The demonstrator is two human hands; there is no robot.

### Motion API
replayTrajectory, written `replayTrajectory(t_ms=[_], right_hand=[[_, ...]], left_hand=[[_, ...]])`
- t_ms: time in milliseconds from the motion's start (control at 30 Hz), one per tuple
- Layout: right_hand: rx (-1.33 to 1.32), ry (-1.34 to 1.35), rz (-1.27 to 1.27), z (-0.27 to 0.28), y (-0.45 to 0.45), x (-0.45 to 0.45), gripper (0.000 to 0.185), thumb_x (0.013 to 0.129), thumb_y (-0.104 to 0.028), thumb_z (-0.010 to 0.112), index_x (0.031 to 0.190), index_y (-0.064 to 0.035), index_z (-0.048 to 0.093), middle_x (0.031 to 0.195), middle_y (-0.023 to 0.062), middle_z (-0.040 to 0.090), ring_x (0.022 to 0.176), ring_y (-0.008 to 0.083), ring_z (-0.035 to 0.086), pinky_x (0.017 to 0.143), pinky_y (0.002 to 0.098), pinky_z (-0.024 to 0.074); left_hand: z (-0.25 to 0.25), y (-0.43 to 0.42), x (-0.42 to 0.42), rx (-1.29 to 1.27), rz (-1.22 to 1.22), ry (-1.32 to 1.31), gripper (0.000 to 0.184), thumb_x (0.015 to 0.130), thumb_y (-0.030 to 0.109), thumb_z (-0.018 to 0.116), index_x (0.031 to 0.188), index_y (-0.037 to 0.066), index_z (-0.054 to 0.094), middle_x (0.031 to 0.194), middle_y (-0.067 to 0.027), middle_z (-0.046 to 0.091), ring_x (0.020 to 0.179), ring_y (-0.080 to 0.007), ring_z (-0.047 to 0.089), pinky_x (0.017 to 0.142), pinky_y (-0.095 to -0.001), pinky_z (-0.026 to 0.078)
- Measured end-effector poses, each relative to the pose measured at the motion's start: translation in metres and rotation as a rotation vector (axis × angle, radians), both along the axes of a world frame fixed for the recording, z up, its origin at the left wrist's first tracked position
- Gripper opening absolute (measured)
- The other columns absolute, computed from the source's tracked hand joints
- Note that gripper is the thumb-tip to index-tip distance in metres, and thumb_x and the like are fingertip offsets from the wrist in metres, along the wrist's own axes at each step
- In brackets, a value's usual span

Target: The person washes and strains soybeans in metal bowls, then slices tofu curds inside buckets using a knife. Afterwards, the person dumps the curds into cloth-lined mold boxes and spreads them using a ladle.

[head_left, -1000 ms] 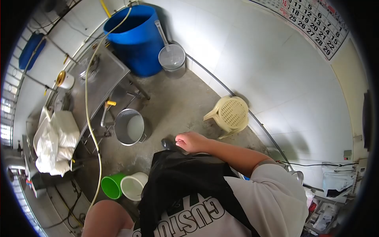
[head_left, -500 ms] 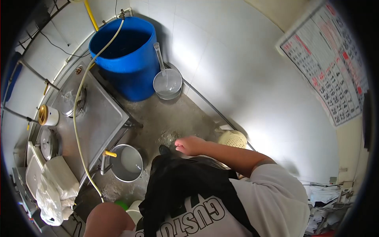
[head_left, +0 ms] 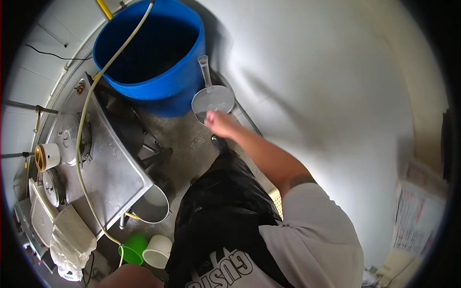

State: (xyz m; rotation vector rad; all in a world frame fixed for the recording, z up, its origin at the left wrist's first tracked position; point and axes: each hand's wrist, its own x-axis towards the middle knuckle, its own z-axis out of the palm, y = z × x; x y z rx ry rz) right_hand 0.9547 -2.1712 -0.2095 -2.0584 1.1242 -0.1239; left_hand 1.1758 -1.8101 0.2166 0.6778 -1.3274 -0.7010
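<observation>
A: Your right hand (head_left: 223, 126) is out in front of you, at the end of a bent arm. What do its fingers show?

B: They look curled in, but they are blurred, so I can't tell whether you are pinching anything. Your left hand is out of view, so I can't tell its state at all.

A: And the dipper?

B: The dipper (head_left: 212, 97) is right by your right hand, which covers part of its near rim. I can't tell if you are touching it. Its handle points away from you, and it sits just beside the blue drum (head_left: 168, 97), on the wall side.

A: Your dark shoe (head_left: 219, 143) shows just below that hand, with your black apron (head_left: 216, 192) behind it.

B: To your left is the metal table (head_left: 113, 185), with a hose (head_left: 124, 47) passing over it and across the drum's mouth in your view. A tub (head_left: 49, 157) stands on the table between two round lids (head_left: 73, 137).

A: Near the table's close corner you have the pot (head_left: 161, 206), then the green bucket (head_left: 136, 246) and the white bucket (head_left: 156, 246), side by side.
</observation>
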Motion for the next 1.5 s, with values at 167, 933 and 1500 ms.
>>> replayTrajectory(t_ms=[167, 933, 1500], right_hand=[[-0.235, -0.244, -0.331, -0.083, -0.185, 0.076, 0.061, 0.090, -0.033, 0.077, 0.137, -0.0013, 0.054, 0.132, 0.0256, 0.062, 0.125, 0.0417, 0.059, 0.104, 0.0487, 0.0509], [-0.206, 0.397, -0.205, -0.460, -0.240, 0.081, 0.045, 0.095, -0.009, 0.049, 0.139, 0.0015, 0.053, 0.137, 0.0355, 0.052, 0.119, 0.0491, 0.062, 0.102, 0.0523, 0.0528], [-0.376, -0.124, 0.190, -0.047, -0.180, -0.043, 0.023, 0.089, -0.001, 0.066, 0.113, -0.0048, 0.066, 0.115, 0.0189, 0.062, 0.098, 0.0428, 0.065, 0.082, 0.0507, 0.0552]], left_hand=[[-0.183, -0.195, -0.012, 0.907, 0.492, 0.017, 0.033, 0.102, 0.026, 0.055, 0.113, -0.005, 0.059, 0.104, -0.0134, 0.062, 0.087, -0.0213, 0.063, 0.080, -0.0375, 0.055], [-0.445, -0.179, -0.056, 2.064, 0.048, 0.863, 0.026, 0.104, 0.022, 0.060, 0.119, 0.000, 0.059, 0.092, -0.0115, 0.071, 0.066, -0.0179, 0.069, 0.052, -0.0333, 0.056], [-0.369, -0.204, -0.093, 1.814, 0.042, 0.634, 0.030, 0.105, 0.028, 0.058, 0.115, 0.000, 0.062, 0.085, -0.0092, 0.068, 0.060, -0.0152, 0.065, 0.048, -0.0290, 0.053]])
